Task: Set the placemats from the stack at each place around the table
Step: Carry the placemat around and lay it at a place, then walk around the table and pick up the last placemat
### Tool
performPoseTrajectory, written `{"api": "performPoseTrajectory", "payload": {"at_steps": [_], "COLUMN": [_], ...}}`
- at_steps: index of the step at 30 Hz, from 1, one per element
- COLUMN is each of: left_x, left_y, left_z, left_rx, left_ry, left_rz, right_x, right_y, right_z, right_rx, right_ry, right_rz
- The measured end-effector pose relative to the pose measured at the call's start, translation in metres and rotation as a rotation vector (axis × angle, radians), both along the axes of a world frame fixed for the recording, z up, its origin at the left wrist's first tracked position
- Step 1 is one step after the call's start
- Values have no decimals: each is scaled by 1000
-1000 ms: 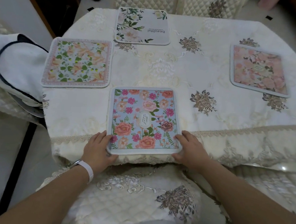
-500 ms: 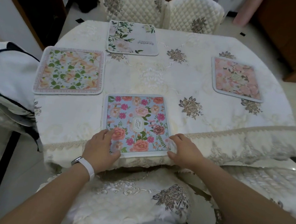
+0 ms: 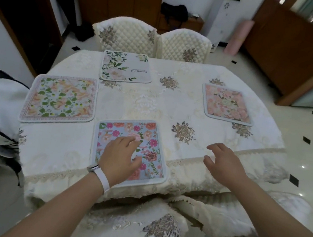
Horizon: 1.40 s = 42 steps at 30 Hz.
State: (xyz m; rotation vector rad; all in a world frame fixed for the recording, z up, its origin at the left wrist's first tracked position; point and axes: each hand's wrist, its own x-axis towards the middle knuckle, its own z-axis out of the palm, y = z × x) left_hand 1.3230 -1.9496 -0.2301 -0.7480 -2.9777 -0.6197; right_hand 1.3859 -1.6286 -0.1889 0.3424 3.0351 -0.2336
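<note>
Near mat (image 3: 150,137) lay flat on cloth (image 3: 145,101); looked thin, light, floppy, best taken by an edge. Left hand (image 3: 120,157) spread above it and right hand (image 3: 222,164) open over the cloth, neither gripping anything

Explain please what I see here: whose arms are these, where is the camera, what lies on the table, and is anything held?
There is no machine. A person wears one wide-angle camera on the head, looking forward and down, so the two arms at the bottom are their own.

The table has a cream embroidered cloth. Four placemats lie flat on it, each apart from the others: a blue floral mat nearest the person, a green-leaf mat on the left, a white mat at the far side, and a pink mat on the right. Two quilted chairs stand behind the table.

The left hand, with a white wristband, lies over the blue mat with its fingers loose. The right hand is open over the cloth beside that mat. Neither hand holds anything.
</note>
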Motion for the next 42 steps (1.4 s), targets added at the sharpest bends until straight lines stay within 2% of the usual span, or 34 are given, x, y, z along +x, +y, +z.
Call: {"api": "performPoseTrajectory", "payload": {"at_steps": [11, 22, 28, 34, 42], "left_x": [10, 26, 30, 27, 17], "left_y": [139, 360, 465, 506, 503], "left_z": [28, 38, 47, 48, 39], "left_rx": [-73, -159, -162, -168, -116], "left_ry": [9, -16, 24, -3, -67], "left_rz": [-88, -312, -359, -358, -337], "right_x": [39, 101, 117, 115, 119], "right_y": [129, 313, 400, 439, 429], "right_z": [31, 30, 12, 2, -4], "right_rx": [-91, -218, -276, -326, -387], "right_ry": [3, 95, 64, 46, 53], "right_rz": [-134, -359, -414, -436, -467]}}
